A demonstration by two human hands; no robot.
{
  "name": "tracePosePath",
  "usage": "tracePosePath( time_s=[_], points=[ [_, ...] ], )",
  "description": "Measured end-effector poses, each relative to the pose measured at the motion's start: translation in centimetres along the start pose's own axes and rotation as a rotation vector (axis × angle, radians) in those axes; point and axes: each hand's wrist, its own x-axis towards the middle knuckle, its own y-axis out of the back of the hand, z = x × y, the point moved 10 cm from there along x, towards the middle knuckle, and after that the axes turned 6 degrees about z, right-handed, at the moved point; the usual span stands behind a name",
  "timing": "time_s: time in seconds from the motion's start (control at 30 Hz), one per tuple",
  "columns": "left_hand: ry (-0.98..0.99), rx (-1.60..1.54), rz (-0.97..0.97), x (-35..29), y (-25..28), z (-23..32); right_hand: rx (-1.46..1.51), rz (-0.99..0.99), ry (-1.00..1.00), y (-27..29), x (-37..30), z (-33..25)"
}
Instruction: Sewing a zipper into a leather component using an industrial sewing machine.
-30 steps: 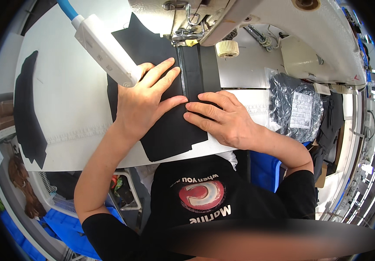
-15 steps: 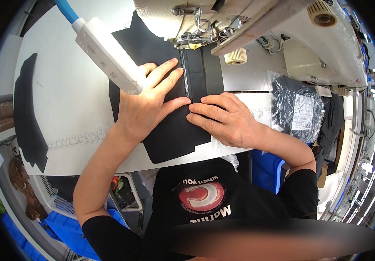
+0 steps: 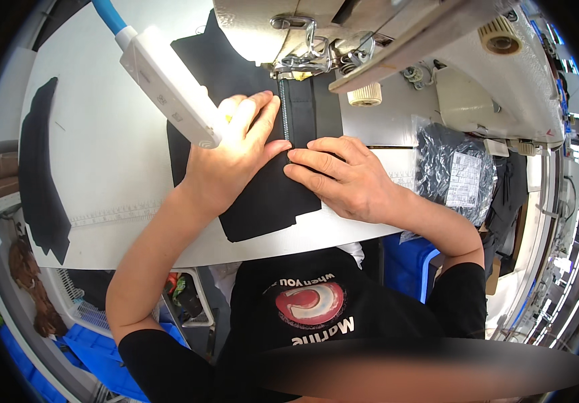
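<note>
A black fabric piece (image 3: 262, 208) lies under the sewing machine's presser foot (image 3: 289, 72), a metal-toothed zipper (image 3: 285, 111) running along it toward the foot. My left hand (image 3: 225, 158) rests on the fabric left of the zipper, fingers stretched forward and its thumb out at the zipper. My right hand (image 3: 350, 178) lies on the cloth near the zipper's near end, fingers extended left and close to the left thumb; its own thumb is hidden. A white device (image 3: 168, 87) on a blue cable partly covers my left hand.
Another black fabric strip (image 3: 42, 168) lies at the table's left. A clear plastic bag of dark material (image 3: 454, 168) is at the right, by the machine body (image 3: 504, 101). Blue bins (image 3: 407, 265) and a white basket (image 3: 88, 312) stand below the table edge.
The black fabric has shifted slightly away from me, toward the presser foot. Both hands have moved forward with it, and the left fingers are more bent.
</note>
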Motion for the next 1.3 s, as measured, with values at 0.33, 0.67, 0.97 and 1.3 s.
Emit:
tracePosePath(
  time_s=[0.33, 0.67, 0.97, 1.3],
  points=[
    [0.018, -0.051, 0.023, 0.8, -0.1, -0.9, -0.034, 0.017, -0.002, -0.2, 0.5, 0.9],
    [-0.079, 0.093, 0.114, 1.1, 0.4, -0.3, -0.057, 0.078, -0.022, -0.2, 0.9, 1.9],
    [0.000, 0.031, 0.122, 1.0, 0.3, -0.7, -0.069, 0.074, -0.015, -0.3, 1.0, 1.8],
    [0.025, -0.081, 0.145, 1.1, 0.8, -1.4, -0.049, 0.067, -0.026, -0.3, 1.0, 1.9]
  ],
)
